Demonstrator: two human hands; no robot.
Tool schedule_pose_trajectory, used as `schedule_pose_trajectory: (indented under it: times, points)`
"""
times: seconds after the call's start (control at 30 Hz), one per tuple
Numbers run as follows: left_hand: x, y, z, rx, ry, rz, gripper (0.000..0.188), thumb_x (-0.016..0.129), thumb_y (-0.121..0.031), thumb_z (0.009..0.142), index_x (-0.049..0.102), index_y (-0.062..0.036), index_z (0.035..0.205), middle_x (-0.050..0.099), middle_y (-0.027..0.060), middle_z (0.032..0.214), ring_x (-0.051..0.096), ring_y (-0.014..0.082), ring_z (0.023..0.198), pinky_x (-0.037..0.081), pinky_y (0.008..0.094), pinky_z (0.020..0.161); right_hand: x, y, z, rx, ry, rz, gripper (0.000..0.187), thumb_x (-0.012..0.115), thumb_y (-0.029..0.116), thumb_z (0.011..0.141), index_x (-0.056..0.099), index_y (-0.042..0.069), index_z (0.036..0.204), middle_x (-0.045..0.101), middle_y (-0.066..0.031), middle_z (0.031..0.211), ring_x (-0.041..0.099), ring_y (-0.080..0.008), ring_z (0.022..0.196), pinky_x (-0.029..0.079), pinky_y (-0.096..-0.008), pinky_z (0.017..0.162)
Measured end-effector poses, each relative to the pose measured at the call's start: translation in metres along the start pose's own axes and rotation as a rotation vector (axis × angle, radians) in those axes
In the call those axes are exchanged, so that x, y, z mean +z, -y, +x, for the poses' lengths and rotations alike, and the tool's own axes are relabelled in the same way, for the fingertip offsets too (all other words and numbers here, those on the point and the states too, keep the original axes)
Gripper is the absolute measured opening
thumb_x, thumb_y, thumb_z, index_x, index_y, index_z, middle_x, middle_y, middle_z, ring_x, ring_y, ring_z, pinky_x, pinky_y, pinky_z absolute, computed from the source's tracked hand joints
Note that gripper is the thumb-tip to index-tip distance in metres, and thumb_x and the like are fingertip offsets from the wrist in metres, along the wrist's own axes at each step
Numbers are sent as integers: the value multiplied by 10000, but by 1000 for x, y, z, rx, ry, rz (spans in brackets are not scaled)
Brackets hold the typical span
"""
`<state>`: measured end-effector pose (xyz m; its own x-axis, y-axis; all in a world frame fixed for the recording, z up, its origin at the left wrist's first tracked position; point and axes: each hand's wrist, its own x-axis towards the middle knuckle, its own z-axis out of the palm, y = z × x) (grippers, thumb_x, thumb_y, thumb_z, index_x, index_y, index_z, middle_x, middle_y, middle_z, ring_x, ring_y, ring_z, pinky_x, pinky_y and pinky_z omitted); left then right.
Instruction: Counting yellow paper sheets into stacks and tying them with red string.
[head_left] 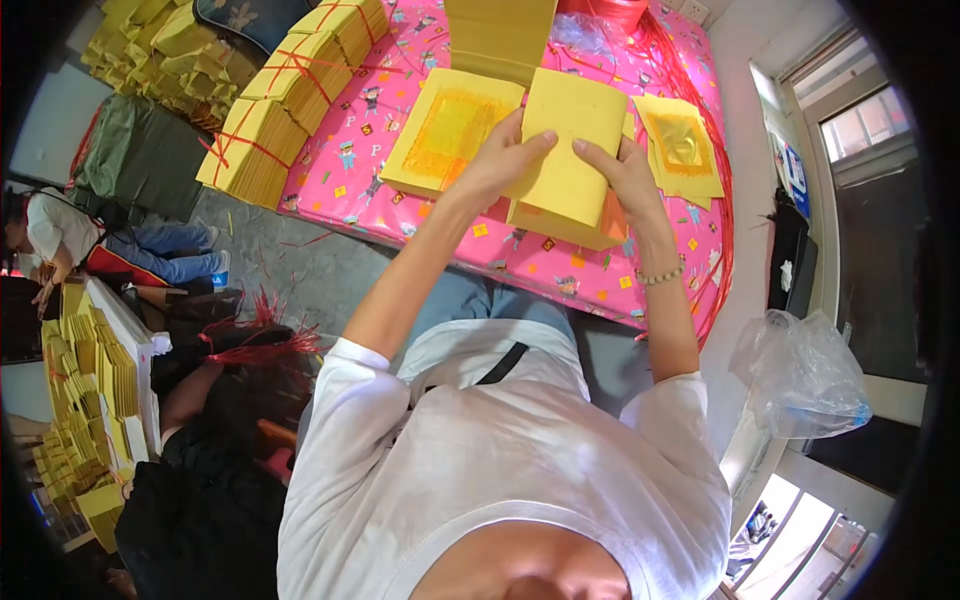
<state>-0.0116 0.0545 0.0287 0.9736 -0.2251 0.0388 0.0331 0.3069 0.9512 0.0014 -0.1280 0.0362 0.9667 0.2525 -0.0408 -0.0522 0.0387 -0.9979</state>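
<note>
Between my two hands is a folded yellow paper sheaf (572, 110), its thickness hard to judge. My left hand (500, 165) grips its left edge, thumb on top and fingers partly hidden underneath. On the opposite edge my right hand (630, 178) holds it the same way, a beaded bracelet on the wrist. Just below the sheaf, a yellow paper stack (565, 228) with an orange mark on its side rests on the table. To the left lies a thick paper stack (418, 125) with an orange-yellow rectangle on top. Loose yellow sheets (708, 187) with a shiny gold patch lie to the right.
The table has a pink patterned cover (350, 205). Bundles tied with red string (262, 130) line its left side; red strands (722, 240) hang at the right. A yellow board (500, 40) stands at the back. Two people sit at left near more paper piles (85, 375).
</note>
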Motion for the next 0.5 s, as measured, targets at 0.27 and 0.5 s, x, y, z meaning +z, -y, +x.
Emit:
schedule_pose_trajectory:
  times: [0.27, 0.5]
  points:
    - [-12, -5, 5, -294, -26, -77, 331, 548, -145, 928, 505, 15, 1215, 618, 116, 1113, 620, 194, 974, 509, 325, 833, 9, 5, 3, 203, 45, 179, 415, 695, 166, 823, 540, -27, 1156, 633, -114, 1055, 642, -161, 911, 542, -276, 772]
    - [-15, -3, 4, -360, -19, -69, 323, 540, -157, 934, 502, 15, 1204, 615, 114, 1110, 615, 202, 986, 506, 328, 835, 11, 3, 0, 153, 75, 102, 458, 663, 242, 857, 518, -43, 1185, 622, -99, 1085, 625, -153, 953, 511, -271, 823]
